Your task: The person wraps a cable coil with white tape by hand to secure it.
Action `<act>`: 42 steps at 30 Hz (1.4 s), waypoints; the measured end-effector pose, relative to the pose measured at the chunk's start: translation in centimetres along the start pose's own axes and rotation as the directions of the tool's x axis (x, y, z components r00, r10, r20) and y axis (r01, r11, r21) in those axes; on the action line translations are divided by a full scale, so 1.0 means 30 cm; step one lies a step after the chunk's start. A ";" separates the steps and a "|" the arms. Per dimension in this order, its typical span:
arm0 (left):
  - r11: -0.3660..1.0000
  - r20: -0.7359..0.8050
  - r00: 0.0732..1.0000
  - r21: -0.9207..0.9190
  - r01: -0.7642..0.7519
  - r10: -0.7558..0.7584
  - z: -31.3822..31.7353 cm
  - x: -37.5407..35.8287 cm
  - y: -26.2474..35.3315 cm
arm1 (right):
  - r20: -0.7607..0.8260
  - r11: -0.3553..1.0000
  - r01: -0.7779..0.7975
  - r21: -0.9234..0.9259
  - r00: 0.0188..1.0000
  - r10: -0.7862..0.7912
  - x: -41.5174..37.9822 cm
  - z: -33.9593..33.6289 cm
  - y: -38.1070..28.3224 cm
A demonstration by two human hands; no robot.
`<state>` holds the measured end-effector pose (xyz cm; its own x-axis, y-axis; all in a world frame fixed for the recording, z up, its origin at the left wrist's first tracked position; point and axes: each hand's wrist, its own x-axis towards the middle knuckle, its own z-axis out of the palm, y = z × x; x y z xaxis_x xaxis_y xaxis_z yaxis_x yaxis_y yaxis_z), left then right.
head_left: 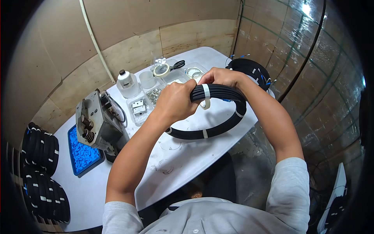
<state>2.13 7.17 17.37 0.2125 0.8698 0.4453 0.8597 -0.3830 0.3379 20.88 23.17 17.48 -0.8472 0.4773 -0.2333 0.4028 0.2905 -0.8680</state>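
A thick ring of black cable [228,126] is held up over the white table, bound with several white tape bands. My left hand [175,100] is closed around the upper left of the ring, beside a white band [206,91]. Behind the ring's top edge, my right hand [220,78] has its fingers bent together near the left thumb; what they pinch is hidden. A loose loop of pale tape [206,103] hangs under the ring's top, by the left fingers.
A metal press [97,121] and a tray of blue pieces [83,154] stand left. Behind are a bottle [125,79], parts bins [139,110], a tape roll [161,70] and scissors [178,64]. Cable coils lie at far left [44,195] and back right [249,69].
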 end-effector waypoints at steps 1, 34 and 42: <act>1.000 0.002 1.000 0.000 -0.001 0.001 0.003 0.000 0.000 | -0.024 1.000 0.010 -0.017 1.000 -0.010 -0.002 -0.007 -0.009; 0.996 -0.103 0.995 0.092 0.014 -0.005 0.034 -0.001 0.028 | -0.354 0.861 0.401 -0.314 0.792 -0.498 -0.169 0.056 -0.318; 0.993 -0.049 0.997 0.096 0.062 -0.058 0.016 0.006 0.034 | -0.543 0.710 0.439 -0.550 0.458 -0.704 -0.327 0.354 -0.219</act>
<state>3.26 7.07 17.40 0.1397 0.8741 0.4652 0.9119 -0.2967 0.2837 22.87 7.77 20.81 -0.4830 0.4645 0.7423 0.1049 0.8723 -0.4776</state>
